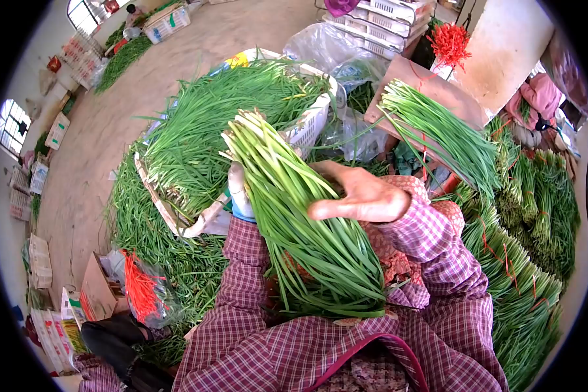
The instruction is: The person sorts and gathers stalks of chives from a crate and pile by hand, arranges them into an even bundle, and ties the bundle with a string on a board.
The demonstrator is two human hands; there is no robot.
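A thick bunch of garlic chives (300, 209) lies across the middle, pale stem ends up and to the left, green leaves trailing down over my lap. My left hand (238, 189), in a white glove with a blue cuff, grips it from the left side; most of its fingers are hidden behind the stems. On the other side, my bare right hand (366, 195) is spread, thumb apart and pointing left over the leaves. Its fingertips reach the bunch's right edge and are partly hidden. A tied bunch of chives (441, 134) rests on a tilted board (408, 72) to the right.
A white basket (310, 127) heaped with loose chives (242, 98) stands ahead. Tied bunches (503, 287) are piled on the right. Red ties hang at upper right (449, 46), and more red ties (142, 287) lie at lower left. Stacked white crates (379, 26) stand behind.
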